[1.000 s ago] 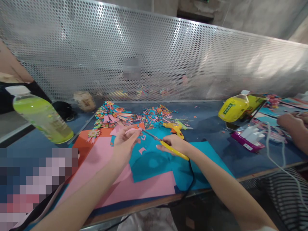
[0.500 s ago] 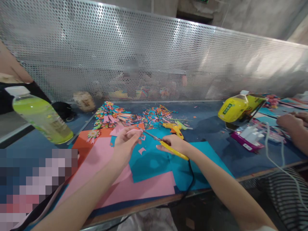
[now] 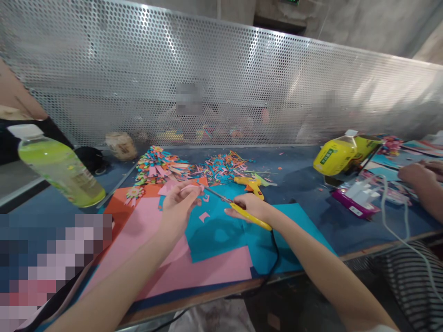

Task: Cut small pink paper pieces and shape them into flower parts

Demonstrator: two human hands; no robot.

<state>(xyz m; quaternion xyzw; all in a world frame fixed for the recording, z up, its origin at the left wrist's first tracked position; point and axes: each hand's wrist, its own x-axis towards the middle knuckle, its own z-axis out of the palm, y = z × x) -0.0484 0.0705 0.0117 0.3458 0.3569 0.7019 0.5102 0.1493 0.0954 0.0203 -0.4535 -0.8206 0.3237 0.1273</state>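
Pinched in the fingers of my left hand (image 3: 180,200) is a small piece of pink paper (image 3: 194,186). My right hand (image 3: 254,207) is closed round the yellow handles of a pair of scissors (image 3: 251,216), whose blades point up and left, close by the pink piece. Beneath my hands lie blue paper sheets (image 3: 214,235), with a pink offcut (image 3: 204,216) on top. A large pink sheet (image 3: 145,226) spreads under my left forearm. Just beyond my right hand rests a yellow glue gun (image 3: 251,185).
Behind the work stand a colourful paper-strip construction (image 3: 159,166) and a heap of paper shreds (image 3: 224,166). A green drink bottle (image 3: 58,166) is at left, a yellow bottle (image 3: 335,154) at right. A perforated metal screen (image 3: 221,83) closes the back. Another person's hand (image 3: 420,177) is far right.
My left hand has shifted slightly left, with the pink piece in it. A small pink scrap below the blades appears slightly moved. My right hand and the scissors look nearly still.
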